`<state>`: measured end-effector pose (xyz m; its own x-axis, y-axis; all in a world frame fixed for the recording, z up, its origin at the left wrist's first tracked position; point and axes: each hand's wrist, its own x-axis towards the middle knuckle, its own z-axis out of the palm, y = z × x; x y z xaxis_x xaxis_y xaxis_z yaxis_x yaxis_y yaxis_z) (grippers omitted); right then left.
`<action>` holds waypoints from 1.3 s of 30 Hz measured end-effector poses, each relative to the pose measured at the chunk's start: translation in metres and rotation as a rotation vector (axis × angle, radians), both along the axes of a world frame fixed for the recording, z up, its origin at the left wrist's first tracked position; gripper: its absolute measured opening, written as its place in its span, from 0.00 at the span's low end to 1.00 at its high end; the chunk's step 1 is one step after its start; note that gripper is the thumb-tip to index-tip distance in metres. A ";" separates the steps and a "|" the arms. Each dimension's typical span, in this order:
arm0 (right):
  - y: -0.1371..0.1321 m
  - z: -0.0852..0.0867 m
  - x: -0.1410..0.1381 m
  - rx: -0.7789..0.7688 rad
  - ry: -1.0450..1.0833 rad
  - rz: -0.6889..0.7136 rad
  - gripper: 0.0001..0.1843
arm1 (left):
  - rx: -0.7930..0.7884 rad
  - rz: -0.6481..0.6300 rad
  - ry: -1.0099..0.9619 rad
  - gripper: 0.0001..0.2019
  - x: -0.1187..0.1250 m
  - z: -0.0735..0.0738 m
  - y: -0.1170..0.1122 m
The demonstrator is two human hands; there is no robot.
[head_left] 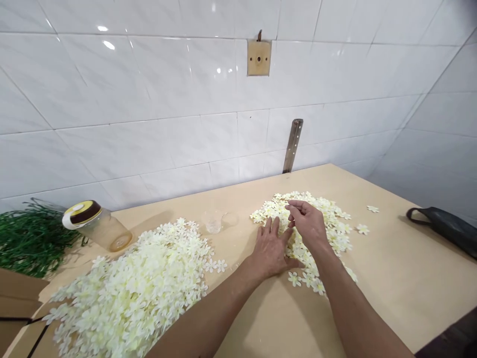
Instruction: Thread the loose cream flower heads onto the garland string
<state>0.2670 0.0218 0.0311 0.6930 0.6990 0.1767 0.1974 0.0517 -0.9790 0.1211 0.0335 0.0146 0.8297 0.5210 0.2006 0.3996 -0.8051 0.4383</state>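
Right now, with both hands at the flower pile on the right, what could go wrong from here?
The small clear cup blends into the table and stands left of the left hand, so a wide sideways move might knock it.

The left forearm passes close to the larger flower heap, so it could drag blossoms out of place.

Under the right hand, flowers in the smaller pile overlap, so some might scatter.

Smaller flower pile (331, 214), partly hidden by the left hand (270, 251) and right hand (307, 223); anything between the right hand's fingertips cannot be made out. Larger flower pile (149, 278), green stems (33, 238) and black pouch (452, 231) are cut by the lower, left and right edges, respectively.
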 end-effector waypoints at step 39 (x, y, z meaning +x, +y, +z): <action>-0.048 0.015 -0.063 -0.656 -1.018 0.647 0.02 | -0.877 0.295 -0.761 0.13 -0.041 -0.008 0.030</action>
<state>0.2040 -0.0261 0.0463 -0.0214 0.9966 -0.0794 0.9546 -0.0033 -0.2978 0.0801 0.0636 0.0063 0.4779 0.8757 0.0696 -0.0809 -0.0350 0.9961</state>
